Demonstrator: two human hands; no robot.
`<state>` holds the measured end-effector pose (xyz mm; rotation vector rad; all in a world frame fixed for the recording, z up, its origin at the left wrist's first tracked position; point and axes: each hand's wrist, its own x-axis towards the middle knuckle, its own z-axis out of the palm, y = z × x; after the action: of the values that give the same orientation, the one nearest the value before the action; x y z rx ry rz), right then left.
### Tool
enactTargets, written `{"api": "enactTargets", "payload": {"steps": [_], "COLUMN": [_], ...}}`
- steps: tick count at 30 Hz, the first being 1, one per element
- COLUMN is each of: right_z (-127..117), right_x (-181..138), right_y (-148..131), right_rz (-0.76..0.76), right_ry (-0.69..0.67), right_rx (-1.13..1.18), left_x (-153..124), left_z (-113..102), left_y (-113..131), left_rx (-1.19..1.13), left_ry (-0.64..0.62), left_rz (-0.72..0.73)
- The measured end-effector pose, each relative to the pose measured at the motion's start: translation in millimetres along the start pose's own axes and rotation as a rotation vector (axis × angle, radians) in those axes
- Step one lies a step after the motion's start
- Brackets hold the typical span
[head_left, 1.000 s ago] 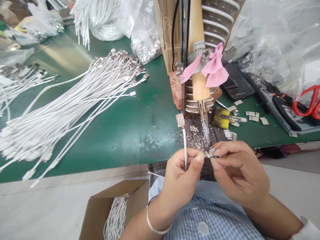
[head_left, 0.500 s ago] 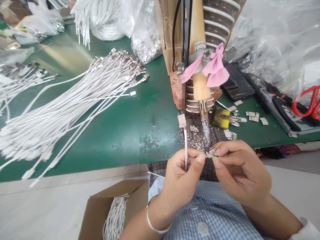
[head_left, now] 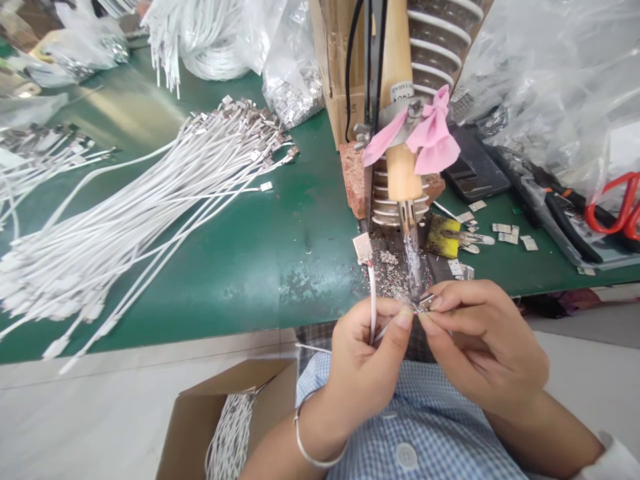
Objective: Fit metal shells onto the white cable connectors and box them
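Observation:
My left hand (head_left: 370,353) is closed on a white USB cable (head_left: 373,297), whose metal plug (head_left: 362,248) sticks up above the fist. Its thumb and forefinger pinch a cable end that is mostly hidden by the fingertips. Between the fingertips of my right hand (head_left: 485,343) is a small metal USB connector (head_left: 425,303), held against that end. Both sets of fingertips nearly meet under the tip of a wooden-handled soldering iron (head_left: 412,257). The iron is clamped upright, point down, with a pink cloth strip (head_left: 434,137) tied at the clamp.
A big bundle of white cables (head_left: 150,213) lies on the green table (head_left: 310,280) at left. Right of the iron are a yellow sponge (head_left: 443,236), loose connectors (head_left: 505,232), a phone (head_left: 475,163) and red-handled scissors (head_left: 613,207). Below stands a cardboard box (head_left: 195,413) of cables.
The connector in my right fingers has tilted and moved slightly under the iron tip. The plug above my left fist has shifted a little left and down.

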<state>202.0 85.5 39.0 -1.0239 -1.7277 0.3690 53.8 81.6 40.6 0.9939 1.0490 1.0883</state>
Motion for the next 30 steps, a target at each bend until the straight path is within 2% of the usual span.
{"api": "enactTargets", "payload": {"steps": [9, 21, 30], "right_z": [0.3, -3.5, -5.8], "right_x": [-3.3, 4.5, -0.7], "right_y": [-0.3, -0.9, -1.2], "right_rz": [0.070, 0.033, 0.032], "right_ry": [0.026, -0.058, -0.107], "right_rx": [0.046, 0.012, 0.049], "left_x": [-0.8, 0.3, -5.1], "left_z": [0.9, 1.7, -1.6], "left_y": [3.6, 3.6, -0.3], "left_rx": [0.079, 0.069, 0.095], "left_ry": [0.019, 0.023, 0.026], "left_rz": [0.062, 0.096, 0.057]}}
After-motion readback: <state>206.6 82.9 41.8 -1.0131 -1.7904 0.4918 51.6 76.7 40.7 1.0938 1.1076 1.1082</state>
